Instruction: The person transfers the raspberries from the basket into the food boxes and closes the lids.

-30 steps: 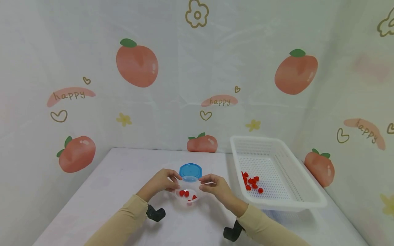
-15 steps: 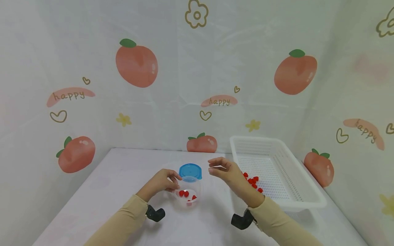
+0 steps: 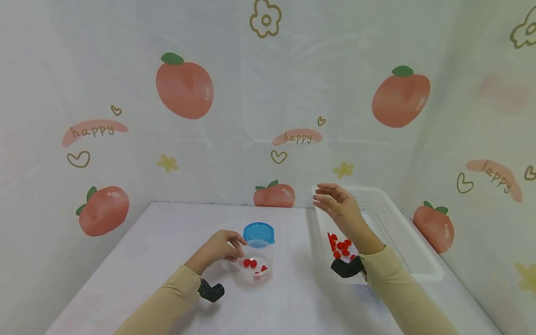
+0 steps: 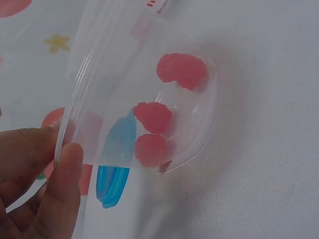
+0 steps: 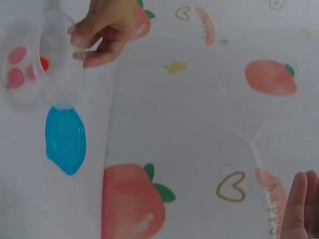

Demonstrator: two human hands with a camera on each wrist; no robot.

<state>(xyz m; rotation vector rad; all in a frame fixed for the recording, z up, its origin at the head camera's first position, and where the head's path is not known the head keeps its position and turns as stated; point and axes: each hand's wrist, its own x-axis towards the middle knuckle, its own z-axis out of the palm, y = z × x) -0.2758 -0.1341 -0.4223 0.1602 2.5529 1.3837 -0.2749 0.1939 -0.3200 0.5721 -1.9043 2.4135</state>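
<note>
My left hand [image 3: 219, 245] pinches the rim of a clear plastic tub [image 4: 119, 64] between thumb and fingers. Several red raspberries [image 4: 182, 69] lie on the bottom of the tub. A blue lid [image 3: 258, 232] lies on the table just behind it. My right hand [image 3: 341, 211] is raised over the near-left part of a white basket [image 3: 429, 265], its fingers extended and nothing held. More red raspberries [image 3: 341, 245] sit inside that basket, below the right hand and partly hidden by its wrist. In the right wrist view, only the right fingertips [image 5: 297, 199] show at the lower right corner.
The white table [image 3: 167, 232] ends at a hanging cloth [image 3: 243, 93] printed with fruit and flowers. The basket's raised walls stand at the table's right side. A black wrist camera [image 3: 211, 291] sits under the left wrist, another [image 3: 347, 267] under the right.
My right hand has let go of the tub's rim and moved up and right, over the basket. The left hand keeps its pinch on the tub, which stays in place.
</note>
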